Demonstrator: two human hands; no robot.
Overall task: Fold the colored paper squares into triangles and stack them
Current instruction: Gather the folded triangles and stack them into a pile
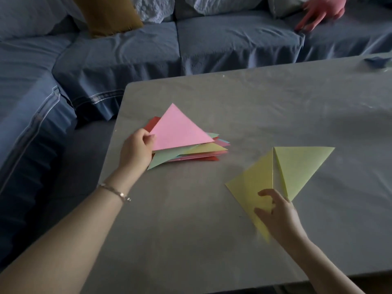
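The left hand (137, 147) is gripping the near-left corner of a pink triangle (178, 130), fingers curled round its edge, and is holding it on top of the stack of folded triangles (201, 151). Beneath it, green, yellow, pink and red sheets are fanning out unevenly, their points sticking out to the right and toward the near side. The stack is sitting close to the left edge of the grey table (254, 102), with a red corner reaching almost to that edge. A thin bracelet (114, 190) is circling the left wrist.

The right hand (280, 215) is holding the yellow paper (301, 166) at its near corner, thumb and fingers curled onto the left flap. The sheet is lying half folded, its centre crease standing up as a ridge, the right flap lying flatter on the table. It is well apart from the stack, with a bare strip of tabletop between them. Wide bare surface is stretching out behind and to the right of the paper, up to a small blue object (376, 60) at the far right edge.

A blue sofa (212, 39) is wrapping round the table's far and left sides, carrying a mustard cushion (108, 13).
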